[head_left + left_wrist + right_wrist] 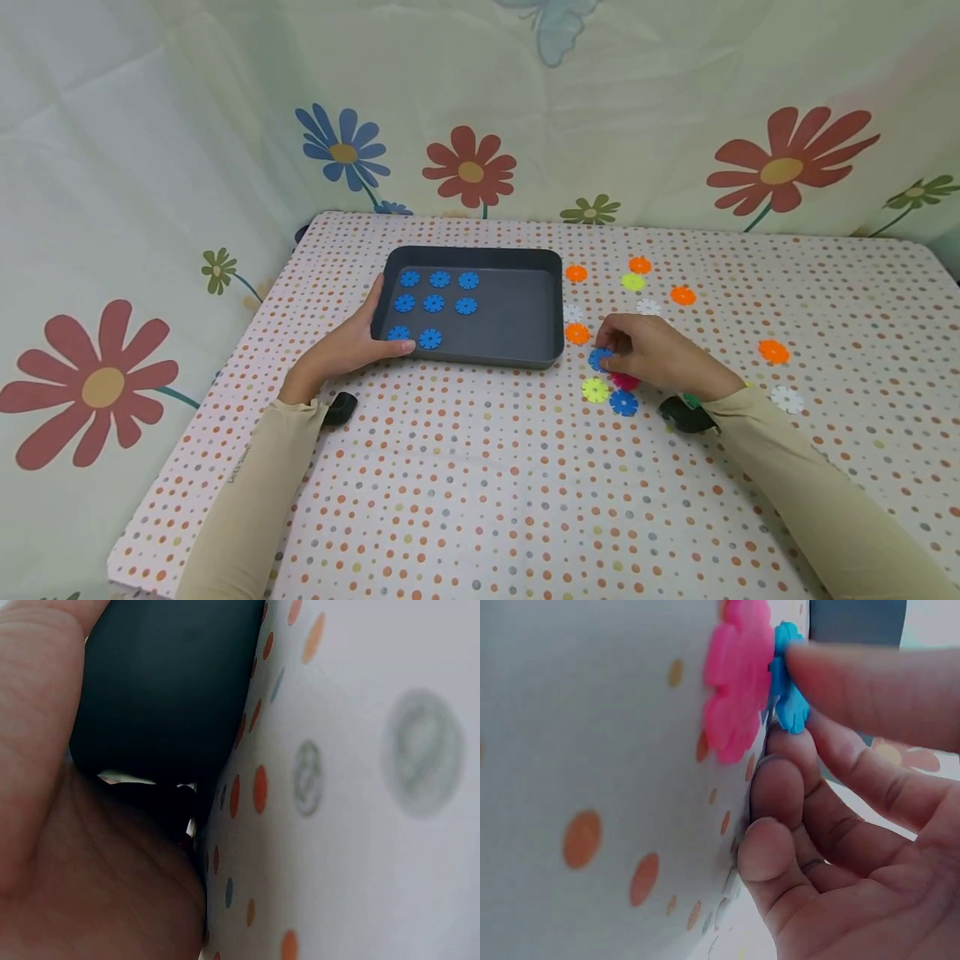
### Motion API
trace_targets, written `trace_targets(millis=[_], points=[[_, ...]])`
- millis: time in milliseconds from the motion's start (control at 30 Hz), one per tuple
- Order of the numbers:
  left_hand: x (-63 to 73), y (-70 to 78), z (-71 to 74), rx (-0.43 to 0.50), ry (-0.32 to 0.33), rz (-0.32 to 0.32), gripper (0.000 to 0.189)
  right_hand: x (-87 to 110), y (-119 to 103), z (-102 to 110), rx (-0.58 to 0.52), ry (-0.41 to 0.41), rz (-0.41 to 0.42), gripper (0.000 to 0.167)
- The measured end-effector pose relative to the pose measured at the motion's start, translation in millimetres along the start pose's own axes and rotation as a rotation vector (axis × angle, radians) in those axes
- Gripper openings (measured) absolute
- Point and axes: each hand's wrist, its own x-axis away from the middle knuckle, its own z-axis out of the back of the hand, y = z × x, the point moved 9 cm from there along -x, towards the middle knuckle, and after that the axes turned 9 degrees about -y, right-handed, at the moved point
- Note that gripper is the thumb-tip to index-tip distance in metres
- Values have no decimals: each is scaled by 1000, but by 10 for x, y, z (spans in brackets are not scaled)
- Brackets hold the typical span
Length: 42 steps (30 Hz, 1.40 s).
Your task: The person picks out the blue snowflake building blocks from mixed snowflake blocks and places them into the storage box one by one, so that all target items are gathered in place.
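Note:
My left hand (347, 342) grips the left front corner of a dark grey rectangular tray (517, 308), thumb over the front rim and fingers along the left wall. In the left wrist view, the palm lies close to the dark tray wall (169, 682). Several blue notched flower-shaped discs (433, 303) lie in rows in the tray's left part. Right of the tray, my right hand (663, 354) pinches a blue flower disc (793, 712) between thumb and finger, at the tabletop. Right beside it is a pink disc (739, 682), partly hidden by the hand in the head view.
Near the right hand lie another blue disc (623, 402) and a yellow one (596, 389). Orange discs (683, 296), white discs (787, 399) and a yellow disc (633, 282) are scattered farther out. A dotted cloth (465, 492) covers the table; a flowered curtain (615, 108) hangs behind.

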Motion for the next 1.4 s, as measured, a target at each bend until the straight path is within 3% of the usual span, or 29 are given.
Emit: trace_targets(millis=[267, 567, 900, 1100, 1400], points=[[12, 5, -6, -4, 0, 14, 130, 0, 25, 19, -6, 26, -1, 5], [9, 18, -2, 0, 5, 3, 131, 30, 41, 84, -8, 63, -23, 11], [5, 15, 2, -11, 11, 9, 131, 25, 167, 138, -138, 59, -101, 11], [2, -1, 6, -11, 12, 17, 131, 14, 233, 151, -239, 45, -163, 19], [19, 13, -1, -10, 2, 21, 131, 17, 190, 159, -352, 32, -160, 22]])
